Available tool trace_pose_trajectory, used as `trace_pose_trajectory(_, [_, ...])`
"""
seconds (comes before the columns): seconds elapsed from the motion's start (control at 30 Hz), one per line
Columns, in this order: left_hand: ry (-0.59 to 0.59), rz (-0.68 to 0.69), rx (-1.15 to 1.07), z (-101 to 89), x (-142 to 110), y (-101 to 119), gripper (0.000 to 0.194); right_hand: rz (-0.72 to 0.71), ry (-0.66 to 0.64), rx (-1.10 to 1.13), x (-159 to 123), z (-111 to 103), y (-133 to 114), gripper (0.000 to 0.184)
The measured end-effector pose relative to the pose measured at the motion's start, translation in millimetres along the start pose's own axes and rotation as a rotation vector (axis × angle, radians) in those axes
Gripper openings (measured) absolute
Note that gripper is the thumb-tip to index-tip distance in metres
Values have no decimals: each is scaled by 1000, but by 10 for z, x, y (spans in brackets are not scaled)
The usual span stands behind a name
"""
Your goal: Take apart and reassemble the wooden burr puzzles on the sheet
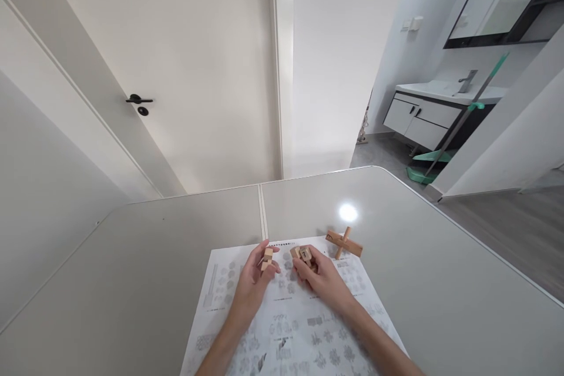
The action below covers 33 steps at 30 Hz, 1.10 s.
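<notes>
My left hand [256, 273] is closed around a notched wooden puzzle piece [267, 258], held between thumb and fingers above the sheet. In my right hand [321, 273] is a small cluster of wooden puzzle pieces [305, 254]; a dark mark shows on one face. The fingers hide how many pieces are in that cluster. A little gap separates the two hands. Beyond my right hand, two wooden pieces joined in a cross [343, 242] rest at the sheet's top right corner. Under both hands lies a printed sheet [282, 305] with grey diagrams.
The grey table [132, 282] has a seam [263, 211] running away from me. Behind it stand a white door [198, 70] with a black handle [138, 98]. To the right, past the table edge, are a washbasin cabinet [418, 114] and a green dustpan [420, 175].
</notes>
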<state>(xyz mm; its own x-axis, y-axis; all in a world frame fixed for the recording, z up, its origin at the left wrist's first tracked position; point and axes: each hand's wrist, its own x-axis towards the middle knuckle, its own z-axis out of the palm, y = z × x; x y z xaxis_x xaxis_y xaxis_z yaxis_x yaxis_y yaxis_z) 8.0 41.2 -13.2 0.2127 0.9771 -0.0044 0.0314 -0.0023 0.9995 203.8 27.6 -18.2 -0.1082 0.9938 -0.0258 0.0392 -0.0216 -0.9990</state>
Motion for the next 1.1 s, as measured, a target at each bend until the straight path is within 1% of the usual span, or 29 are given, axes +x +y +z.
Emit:
trace_pose_trajectory(0.07, [16, -51, -110, -26, 17, 0, 57, -97, 79, -244, -10, -28, 15, 30])
trace_pose_trajectory(0.13, [-11, -94, -218, -40, 22, 13, 57, -186, 92, -411, -27, -47, 38, 25])
trace_pose_trajectory(0.23, [-78, -130, -353, -47, 18, 38, 56, -291, 69, -567, -43, -49, 88, 23])
trace_pose_trajectory(0.33, [-117, -179, -470, -44, 9, 61, 55, -357, 59, -741, -37, -34, 146, 24])
trace_pose_trajectory(0.43, [-118, -206, -566, -26, 3, 80, 56, -407, 35, -872, -25, -22, 188, 21])
trace_pose_trajectory(0.53, [-107, -217, -602, 2, 10, 78, 64, -436, -7, -911, -23, -23, 197, 18])
trace_pose_trajectory(0.63, [-132, -238, -626, 17, 29, 50, 74, -435, -6, -847, -31, -43, 170, 18])
trace_pose_trajectory(0.73, [-109, -201, -585, 4, 38, 15, 69, -426, 96, -673, -31, -77, 124, 18])
trace_pose_trajectory(0.8, [-68, -166, -492, -10, 35, 2, 65, -350, 173, -509, -25, -100, 92, 22])
trace_pose_trajectory(0.9, [-38, -140, -311, -17, 20, 8, 61, -152, 235, -268, -16, -127, 52, 34])
trace_pose_trajectory(0.97, [-59, -123, -226, -10, 8, 22, 60, -70, 222, -146, -20, -133, 25, 41])
trace_pose_trajectory(1.0, [-74, -114, -204, -4, 3, 28, 61, -51, 190, -91, -26, -131, 9, 44])
trace_pose_trajectory(1.1, [-109, -109, -166, 18, -14, 35, 67, -15, 34, 59, -53, -115, -44, 51])
